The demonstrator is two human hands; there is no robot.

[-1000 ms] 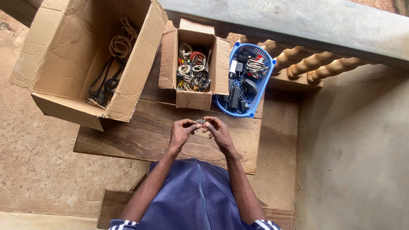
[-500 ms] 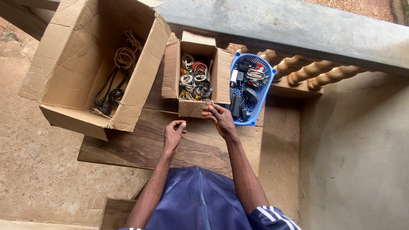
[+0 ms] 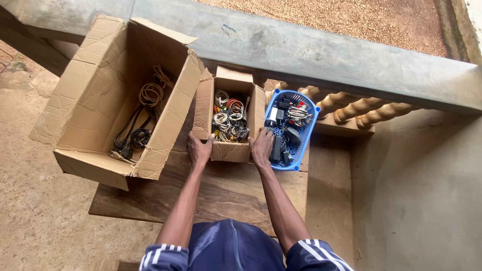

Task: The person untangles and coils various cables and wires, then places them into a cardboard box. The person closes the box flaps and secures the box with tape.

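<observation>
At the bottom of the frame the person's dark blue striped sleeves (image 3: 165, 251) lead up to two bare arms over the worn wooden table (image 3: 226, 193). The left hand (image 3: 200, 149) and right hand (image 3: 261, 146) press against opposite near corners of the small open cardboard box of coiled cables (image 3: 228, 120), at centre frame. Both hands are spread and cupped around the box walls, fingers loosely curled, clasping nothing else. Even pressure low on both sides would likely keep the soft flaps from buckling. Just right sits a blue plastic basket of chargers (image 3: 290, 128); upper left, a large cardboard box with cords (image 3: 120, 100); beyond, a grey concrete ledge (image 3: 311, 50).
</observation>
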